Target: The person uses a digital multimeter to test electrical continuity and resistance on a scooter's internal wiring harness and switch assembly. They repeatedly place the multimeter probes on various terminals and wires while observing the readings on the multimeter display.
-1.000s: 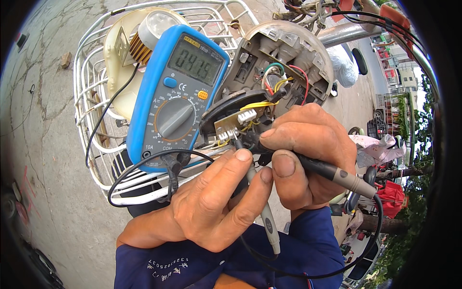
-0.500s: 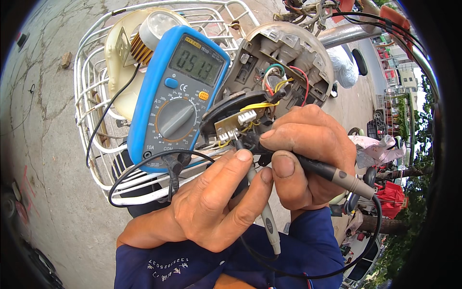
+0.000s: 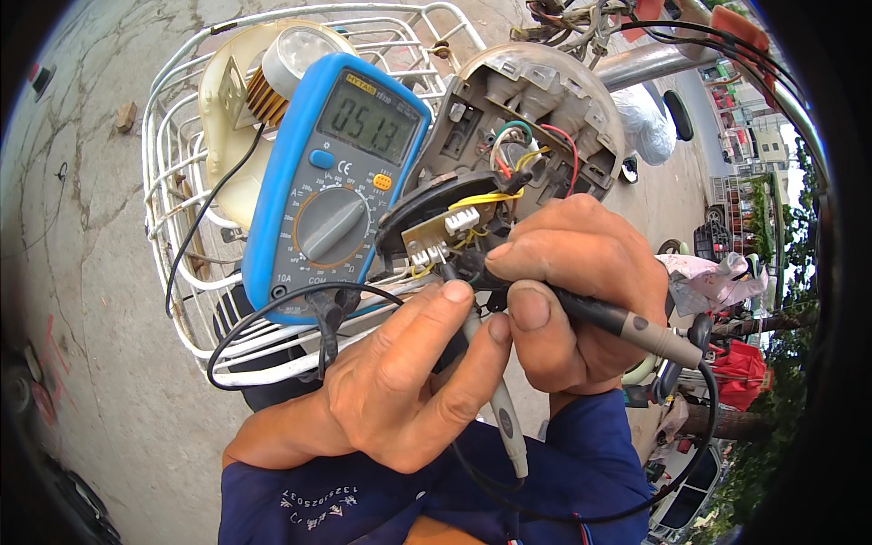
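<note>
My left hand (image 3: 400, 381) is closed on a grey test probe (image 3: 505, 413), whose tip reaches a white connector on a small circuit board (image 3: 434, 241). In my right hand (image 3: 590, 291) is a black and grey test probe (image 3: 627, 324), pointed toward the same board; its tip is hidden by wires and fingers. The board sits on a round black part (image 3: 427, 207) with yellow wires. Just left of it a blue multimeter (image 3: 336, 182) leans at a tilt, its display lit with digits. Behind lies an opened round grey housing (image 3: 545, 100) with red, green, white and yellow wires.
A white wire basket (image 3: 173, 309) carries the multimeter, a cream plastic shell (image 3: 218, 163) and a round lamp (image 3: 309, 53). A metal tube (image 3: 658, 65) with black cables crosses at upper right. Black probe leads (image 3: 718, 409) loop around both hands. Cracked pavement (image 3: 82, 227) lies at left.
Both hands keep their hold on the probes. The hands and the board have shifted only very slightly to the left; the display looks the same.
</note>
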A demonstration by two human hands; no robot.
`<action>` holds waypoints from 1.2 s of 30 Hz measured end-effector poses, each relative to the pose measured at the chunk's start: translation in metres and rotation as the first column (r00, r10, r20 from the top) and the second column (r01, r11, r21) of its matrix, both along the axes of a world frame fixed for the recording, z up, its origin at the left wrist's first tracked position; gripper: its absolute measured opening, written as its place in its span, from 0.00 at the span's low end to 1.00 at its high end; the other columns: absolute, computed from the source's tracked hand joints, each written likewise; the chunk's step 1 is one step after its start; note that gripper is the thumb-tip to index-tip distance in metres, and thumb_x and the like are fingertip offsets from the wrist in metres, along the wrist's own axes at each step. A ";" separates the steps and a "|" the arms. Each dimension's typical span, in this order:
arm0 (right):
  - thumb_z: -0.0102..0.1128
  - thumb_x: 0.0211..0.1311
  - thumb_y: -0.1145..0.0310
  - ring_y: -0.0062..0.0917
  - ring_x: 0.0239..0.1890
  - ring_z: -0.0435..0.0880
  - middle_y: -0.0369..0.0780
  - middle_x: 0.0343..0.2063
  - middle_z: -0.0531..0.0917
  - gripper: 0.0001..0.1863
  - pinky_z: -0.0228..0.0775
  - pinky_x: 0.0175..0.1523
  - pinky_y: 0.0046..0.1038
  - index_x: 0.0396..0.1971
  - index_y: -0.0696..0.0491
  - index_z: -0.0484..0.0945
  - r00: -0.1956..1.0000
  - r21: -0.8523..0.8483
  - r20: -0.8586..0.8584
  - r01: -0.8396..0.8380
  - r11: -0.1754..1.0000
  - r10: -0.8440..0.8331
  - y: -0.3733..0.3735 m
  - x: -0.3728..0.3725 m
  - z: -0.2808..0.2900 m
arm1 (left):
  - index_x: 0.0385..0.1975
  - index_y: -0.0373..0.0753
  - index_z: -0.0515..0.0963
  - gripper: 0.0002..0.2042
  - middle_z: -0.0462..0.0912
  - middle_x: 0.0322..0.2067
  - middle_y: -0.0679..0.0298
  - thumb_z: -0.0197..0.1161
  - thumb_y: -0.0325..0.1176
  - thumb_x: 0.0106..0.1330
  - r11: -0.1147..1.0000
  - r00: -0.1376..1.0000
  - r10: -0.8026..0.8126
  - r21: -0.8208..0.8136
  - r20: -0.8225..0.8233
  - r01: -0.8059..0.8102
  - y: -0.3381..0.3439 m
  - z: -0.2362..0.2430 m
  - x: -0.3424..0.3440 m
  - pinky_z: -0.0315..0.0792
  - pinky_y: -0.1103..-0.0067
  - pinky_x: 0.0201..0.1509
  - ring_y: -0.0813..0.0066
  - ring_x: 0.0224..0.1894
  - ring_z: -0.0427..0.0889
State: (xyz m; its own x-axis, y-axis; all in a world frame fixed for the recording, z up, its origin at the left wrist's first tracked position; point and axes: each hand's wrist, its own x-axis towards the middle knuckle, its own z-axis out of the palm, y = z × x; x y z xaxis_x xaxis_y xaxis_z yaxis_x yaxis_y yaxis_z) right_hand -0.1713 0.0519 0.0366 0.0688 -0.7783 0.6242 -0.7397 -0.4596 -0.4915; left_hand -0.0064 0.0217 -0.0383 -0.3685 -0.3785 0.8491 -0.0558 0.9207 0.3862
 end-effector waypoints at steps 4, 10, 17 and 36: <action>0.62 0.61 0.63 0.26 0.22 0.76 0.43 0.24 0.80 0.12 0.68 0.28 0.26 0.34 0.57 0.79 0.999 -0.019 0.030 0.021 1.000 -0.021 0.006 -0.001 0.002 | 0.45 0.31 0.84 0.15 0.77 0.48 0.42 0.69 0.19 0.55 1.000 1.000 0.002 0.031 -0.021 -0.001 0.003 0.002 -0.002 0.85 0.74 0.41 0.55 0.42 0.85; 0.54 0.72 0.53 0.22 0.20 0.70 0.43 0.25 0.75 0.19 0.63 0.26 0.23 0.43 0.57 0.76 0.981 -0.193 0.174 0.118 0.974 -0.084 0.050 -0.002 0.012 | 0.47 0.30 0.83 0.19 0.78 0.47 0.42 0.72 0.19 0.52 0.999 0.997 0.035 0.028 -0.065 -0.033 0.012 0.003 -0.008 0.84 0.75 0.40 0.57 0.40 0.85; 0.61 0.65 0.73 0.21 0.23 0.78 0.42 0.26 0.83 0.12 0.70 0.27 0.21 0.47 0.61 0.77 0.891 -0.084 0.443 0.146 0.986 -0.094 0.111 0.025 -0.021 | 0.47 0.33 0.83 0.20 0.77 0.49 0.45 0.70 0.17 0.52 0.993 0.998 0.018 -0.113 -0.064 -0.025 0.038 0.000 0.010 0.85 0.72 0.47 0.55 0.45 0.85; 0.67 0.58 0.73 0.10 0.22 0.73 0.32 0.21 0.79 0.11 0.66 0.27 0.18 0.38 0.58 0.79 0.586 0.319 0.790 -0.137 0.938 -0.183 0.182 0.072 -0.079 | 0.47 0.35 0.84 0.16 0.79 0.49 0.50 0.65 0.23 0.58 0.874 0.902 0.086 -0.467 0.424 0.136 0.071 0.007 0.043 0.83 0.70 0.50 0.56 0.49 0.84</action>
State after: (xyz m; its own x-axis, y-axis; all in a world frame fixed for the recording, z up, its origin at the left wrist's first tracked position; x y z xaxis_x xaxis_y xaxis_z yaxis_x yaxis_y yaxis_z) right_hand -0.0994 0.2336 -0.0419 -0.3513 -0.9267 0.1336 0.0222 -0.1509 -0.9883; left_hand 0.0365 0.0927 -0.0313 -0.7323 0.0442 0.6795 -0.0836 0.9845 -0.1542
